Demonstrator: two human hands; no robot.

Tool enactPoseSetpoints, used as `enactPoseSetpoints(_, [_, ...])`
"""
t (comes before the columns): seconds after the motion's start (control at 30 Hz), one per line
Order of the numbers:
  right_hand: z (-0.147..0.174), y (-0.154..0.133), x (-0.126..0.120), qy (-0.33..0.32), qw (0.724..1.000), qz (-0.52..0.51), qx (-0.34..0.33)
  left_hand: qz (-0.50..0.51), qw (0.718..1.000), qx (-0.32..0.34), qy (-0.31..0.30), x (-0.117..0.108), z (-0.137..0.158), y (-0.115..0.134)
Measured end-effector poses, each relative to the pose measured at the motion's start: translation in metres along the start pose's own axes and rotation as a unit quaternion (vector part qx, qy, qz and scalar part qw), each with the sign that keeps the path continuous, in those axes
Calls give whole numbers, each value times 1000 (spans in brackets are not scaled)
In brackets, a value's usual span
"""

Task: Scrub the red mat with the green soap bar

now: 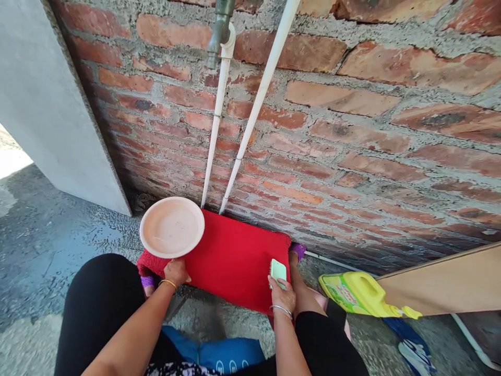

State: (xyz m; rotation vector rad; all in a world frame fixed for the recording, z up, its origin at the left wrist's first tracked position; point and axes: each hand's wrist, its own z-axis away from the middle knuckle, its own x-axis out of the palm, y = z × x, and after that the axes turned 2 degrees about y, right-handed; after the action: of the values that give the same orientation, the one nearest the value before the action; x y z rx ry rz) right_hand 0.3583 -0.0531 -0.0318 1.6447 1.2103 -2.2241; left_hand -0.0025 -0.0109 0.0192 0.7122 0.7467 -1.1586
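Note:
A pale pink plastic basin (172,227) is over the left end of a red cloth-covered surface (238,256). At the basin's near rim, my left hand (176,272) is closed on it, with some fingers hidden beneath. Over the right end of the red cloth, my right hand (283,294) grips a pale green scrub brush (278,270), its flat back facing up. Bristles seem to show along the brush's left edge. The red cloth lies spread out between my legs, with a ruffled, textured edge at the left. What supports it is hidden.
A brick wall (313,151) rises ahead, with two white pipes (250,120) and a tap (219,31). A yellow detergent jug (360,293) lies at right beside a tan board (442,277). A grey slab (58,99) leans at left. Something blue (230,352) is below me.

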Motion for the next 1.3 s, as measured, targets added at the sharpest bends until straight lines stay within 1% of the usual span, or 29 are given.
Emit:
enactPoseSetpoints(0.07, [12, -17, 9, -10, 999, -1, -36, 5, 1000, 3, 6, 2, -1, -1])
enactPoseSetpoints(0.13, [32, -44, 25, -49, 993, 7, -106, 8, 1000, 2, 10, 4, -2, -2])
enactPoseSetpoints(0.2, [54, -75, 43, -108, 975, 18, -192, 8, 1000, -1, 10, 6, -4, -2])
enactPoseSetpoints(0.3, [81, -116, 68, -188, 935, 28, -298, 7, 1000, -5, 4, 6, -6, -2])
enactPoseSetpoints(0.37, [89, -135, 78, -219, 913, 34, -344, 9, 1000, -4, 2, 5, -7, -1])
enactPoseSetpoints(0.43, [86, -144, 82, -225, 906, 43, -355, 11, 1000, -7, -1, 4, -8, 0])
enactPoseSetpoints(0.5, [74, -143, 79, -211, 920, 58, -326, 12, 1000, -13, -7, 4, -8, 0])
enactPoseSetpoints(0.57, [53, -129, 69, -179, 943, 69, -270, 13, 1000, -19, -12, 4, -9, 0])
enactPoseSetpoints(0.63, [30, -104, 55, -137, 968, 67, -200, 13, 1000, -20, -11, 5, -10, 0])
enactPoseSetpoints(0.7, [8, -74, 39, -92, 987, 50, -119, 12, 1000, -15, -4, 7, -10, -1])
enactPoseSetpoints(0.8, [-12, -34, 19, -35, 999, 14, -3, 7, 1000, -9, 5, 9, -10, -3])
enactPoseSetpoints(0.87, [-14, -23, 14, -13, 999, 6, 29, 6, 1000, -7, 5, 10, -10, -3])
enactPoseSetpoints(0.9, [-11, -24, 15, -10, 1000, 7, 25, 8, 1000, -5, 6, 10, -10, -4])
enactPoseSetpoints(0.97, [1, -37, 22, -19, 1000, 11, -16, 12, 1000, -1, 6, 10, -10, -4])
enactPoseSetpoints(1.07, [30, -76, 45, -75, 989, 7, -128, 9, 1000, -1, -1, 8, -10, -3])
enactPoseSetpoints(1.13, [49, -105, 64, -132, 968, 4, -214, 7, 1000, -6, -12, 6, -11, -2])
enactPoseSetpoints(1.2, [64, -129, 78, -182, 941, 6, -286, 6, 1000, -10, -16, 5, -12, -1])
enactPoseSetpoints(1.27, [70, -144, 86, -211, 921, 15, -328, 7, 1000, -10, -19, 5, -12, 0])
enactPoseSetpoints(1.3, [69, -147, 87, -217, 917, 20, -333, 7, 1000, -11, -20, 5, -12, 0])
